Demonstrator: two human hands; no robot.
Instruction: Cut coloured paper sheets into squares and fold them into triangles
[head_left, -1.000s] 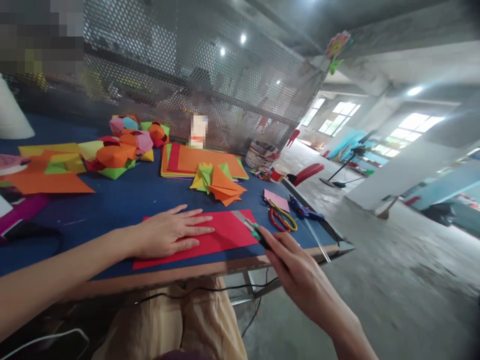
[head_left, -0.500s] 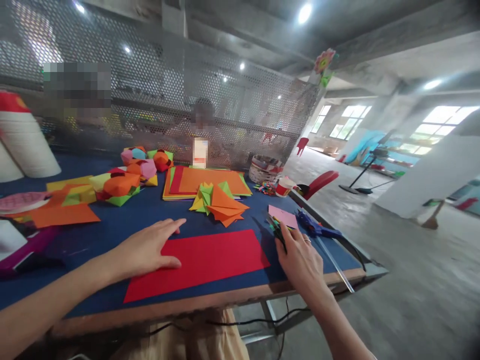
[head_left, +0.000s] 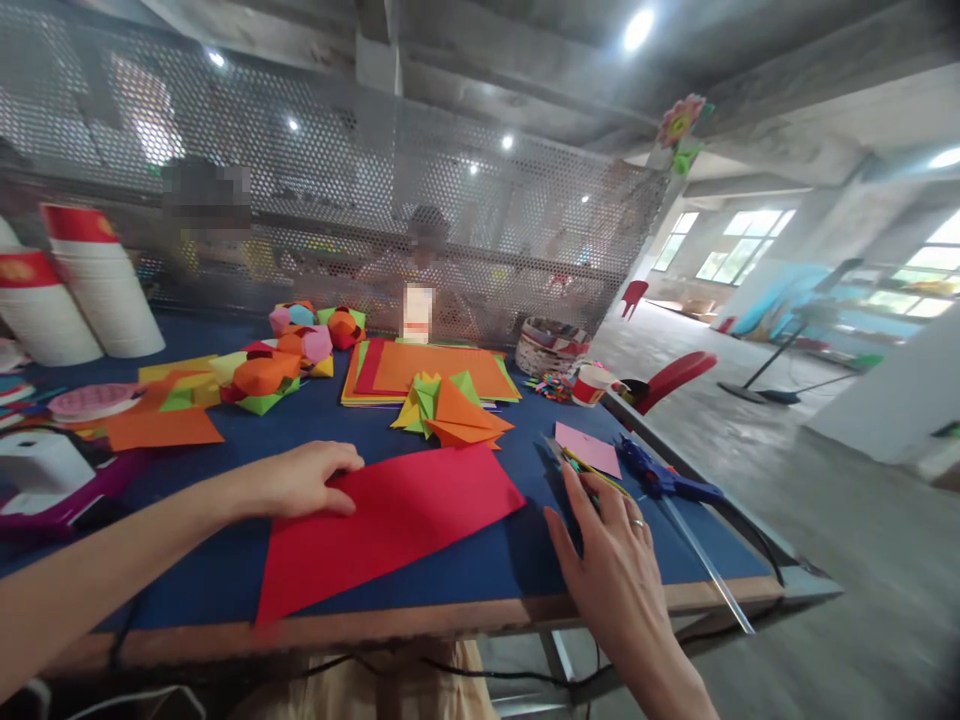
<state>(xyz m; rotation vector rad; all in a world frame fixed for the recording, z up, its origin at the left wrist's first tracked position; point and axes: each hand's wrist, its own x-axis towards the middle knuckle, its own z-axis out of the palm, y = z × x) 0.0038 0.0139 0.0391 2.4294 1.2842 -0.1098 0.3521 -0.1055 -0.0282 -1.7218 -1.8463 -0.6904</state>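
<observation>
My left hand [head_left: 311,480] grips the upper left part of a red paper sheet [head_left: 405,515], thumb on top and fingers at its edge. The sheet is lifted a little and bends above the blue table mat. On the right, my right hand [head_left: 615,545] rests with its fingers spread, the fingertips at a yellow pencil and scissors [head_left: 559,450] beside a pink paper [head_left: 589,449]. Folded orange, yellow and green papers [head_left: 457,408] lie just behind the red sheet.
A stack of coloured paper [head_left: 435,368], a woven basket [head_left: 551,345] and a paper cup [head_left: 592,384] stand farther back. Folded paper balls [head_left: 262,378] and stacked cups [head_left: 112,290] are at the left. A blue glue gun [head_left: 664,478] lies by the right edge.
My left hand has closed on the red sheet and raised it slightly. The fingers of my right hand have spread beside the scissors. The view has turned a little to the left.
</observation>
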